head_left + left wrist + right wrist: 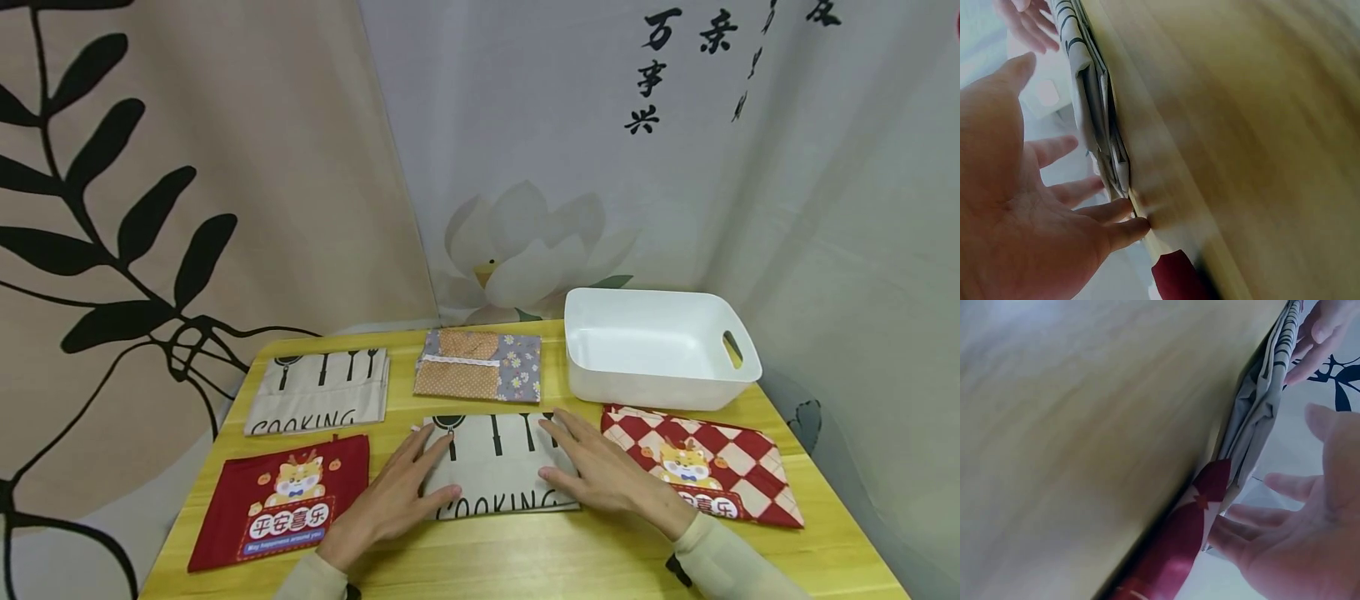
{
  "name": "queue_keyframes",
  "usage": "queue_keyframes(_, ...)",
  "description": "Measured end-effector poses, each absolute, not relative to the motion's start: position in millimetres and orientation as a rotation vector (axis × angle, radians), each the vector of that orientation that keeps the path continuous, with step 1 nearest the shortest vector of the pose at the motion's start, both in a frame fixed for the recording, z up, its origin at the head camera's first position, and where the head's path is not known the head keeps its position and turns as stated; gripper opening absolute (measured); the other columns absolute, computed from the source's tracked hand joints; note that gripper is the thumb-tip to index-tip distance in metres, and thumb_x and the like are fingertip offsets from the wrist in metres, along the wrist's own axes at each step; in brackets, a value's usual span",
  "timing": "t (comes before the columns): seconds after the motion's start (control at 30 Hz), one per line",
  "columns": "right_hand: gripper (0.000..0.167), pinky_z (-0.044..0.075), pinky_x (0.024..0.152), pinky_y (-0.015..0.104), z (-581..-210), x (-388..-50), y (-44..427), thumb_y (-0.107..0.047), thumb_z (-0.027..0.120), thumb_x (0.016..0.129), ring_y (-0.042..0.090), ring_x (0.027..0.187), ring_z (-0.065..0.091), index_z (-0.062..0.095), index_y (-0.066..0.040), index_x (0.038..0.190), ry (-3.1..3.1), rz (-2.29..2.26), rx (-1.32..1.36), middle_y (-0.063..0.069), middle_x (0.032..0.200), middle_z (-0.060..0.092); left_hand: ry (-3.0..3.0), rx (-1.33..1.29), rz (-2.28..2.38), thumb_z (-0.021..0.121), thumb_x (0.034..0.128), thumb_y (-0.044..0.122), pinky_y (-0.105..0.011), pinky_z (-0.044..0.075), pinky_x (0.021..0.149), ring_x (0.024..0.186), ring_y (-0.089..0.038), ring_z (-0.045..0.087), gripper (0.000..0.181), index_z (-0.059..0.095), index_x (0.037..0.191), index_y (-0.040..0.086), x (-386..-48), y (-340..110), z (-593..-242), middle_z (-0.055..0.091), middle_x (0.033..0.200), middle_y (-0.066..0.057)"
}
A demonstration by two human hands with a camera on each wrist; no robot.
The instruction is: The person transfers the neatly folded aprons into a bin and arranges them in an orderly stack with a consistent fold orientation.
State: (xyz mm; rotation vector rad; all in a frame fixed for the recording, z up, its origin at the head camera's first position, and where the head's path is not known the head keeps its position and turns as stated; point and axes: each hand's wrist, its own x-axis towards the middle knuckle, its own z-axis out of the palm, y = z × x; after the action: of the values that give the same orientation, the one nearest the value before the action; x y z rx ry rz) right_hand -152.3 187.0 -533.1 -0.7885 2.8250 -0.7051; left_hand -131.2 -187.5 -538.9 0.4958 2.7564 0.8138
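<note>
A folded white cloth (504,467) printed with dark utensils and the word COOKING lies flat at the middle of the table. At its left side is my left hand (407,492), fingers spread and extended, the thumb over the cloth's edge. My right hand (600,467) lies at the opposite side, its fingers also extended over the cloth's edge. The left wrist view shows the cloth's layered folds (1099,100) beside the left hand (1041,200). Likewise, the right wrist view has the folds (1254,419) near the right hand (1304,519). Neither hand grips anything.
A second COOKING cloth (318,392) lies back left, a dark red folded cloth (225,508) in front of it. Behind the middle is a patchwork floral cloth (457,377). A white bin (645,379) stands back right, behind a red checkered cloth (757,475).
</note>
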Motion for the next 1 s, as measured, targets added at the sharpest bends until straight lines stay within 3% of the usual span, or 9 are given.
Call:
queue_keyframes(0.3, 0.081, 0.042, 0.132, 0.07, -528.4, -151.1, 185.9, -0.058, 0.062, 0.113, 0.053, 0.165, 0.043, 0.041, -0.009, 0.175, 2.773, -0.763, -0.678, 0.03, 0.183, 0.03, 2.802, 0.447, 0.792, 0.069, 0.1058, 0.067, -0.077, 0.037, 0.131, 0.172, -0.052, 0.029, 0.085, 0.044, 0.175, 0.024, -128.8, -188.8, -537.2, 0.021, 0.189, -0.021)
queue_keyframes(0.53, 0.083, 0.043, 0.131, 0.069, -526.9, -151.2, 186.2, -0.052, 0.066, 0.112, 0.057, 0.16, 0.047, 0.041, -0.001, 0.173, 2.803, -0.746, -0.635, 0.036, 0.18, 0.032, 2.83, 0.411, 0.777, 0.072, 0.1056, 0.064, -0.076, 0.042, 0.129, 0.168, -0.053, 0.037, 0.085, 0.045, 0.175, 0.022, -125.8, -189.6, -537.9, 0.03, 0.184, -0.027)
queue_keyframes(0.77, 0.084, 0.04, 0.133, 0.067, -528.1, -152.7, 187.0, -0.043, 0.072, 0.11, 0.055, 0.161, 0.046, 0.042, 0.008, 0.169, 2.83, -0.753, -0.623, 0.038, 0.174, 0.041, 2.87, 0.4, 0.778, 0.078, 0.1043, 0.056, -0.069, 0.043, 0.132, 0.166, -0.051, 0.041, 0.094, 0.043, 0.173, 0.003, -123.8, -186.4, -537.4, 0.037, 0.18, -0.029)
queue_keyframes(1.0, 0.076, 0.049, 0.129, 0.064, -525.5, -155.6, 182.3, -0.029, 0.082, 0.105, 0.049, 0.151, 0.059, 0.051, 0.014, 0.16, 2.864, -0.833, -0.546, 0.035, 0.163, 0.056, 2.927, 0.35, 0.774, 0.084, 0.1012, 0.046, -0.066, 0.045, 0.131, 0.16, -0.053, 0.049, 0.096, 0.043, 0.169, -0.008, -122.0, -180.5, -537.1, 0.047, 0.174, -0.032)
